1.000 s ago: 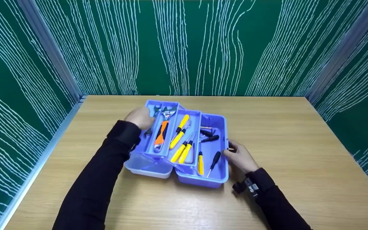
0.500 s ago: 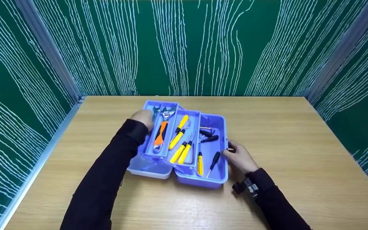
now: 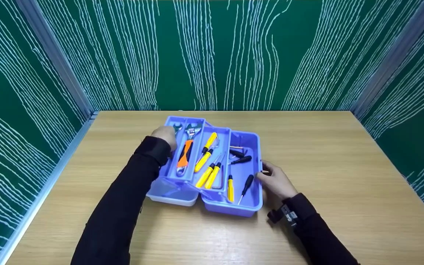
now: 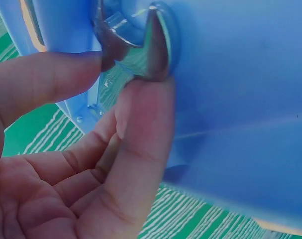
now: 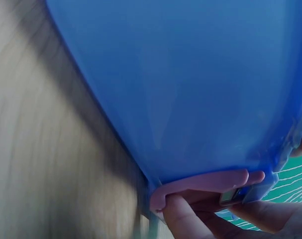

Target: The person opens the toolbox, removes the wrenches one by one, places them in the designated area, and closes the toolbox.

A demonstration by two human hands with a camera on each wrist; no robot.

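In the head view the left hand (image 3: 165, 136) hides its own fingertips and most of a silver metal open-ended wrench (image 4: 158, 55); in the left wrist view, the top edge crops that wrench's head. The right hand (image 3: 279, 181) has fingertips hidden behind a curved pink plastic latch (image 5: 205, 182) on the lavender-blue plastic toolbox (image 3: 230, 210). Near its far right, a thin coppery rod (image 3: 237, 147) is too small to identify. Both black fabric sleeves (image 3: 105, 209) run off the near edge.
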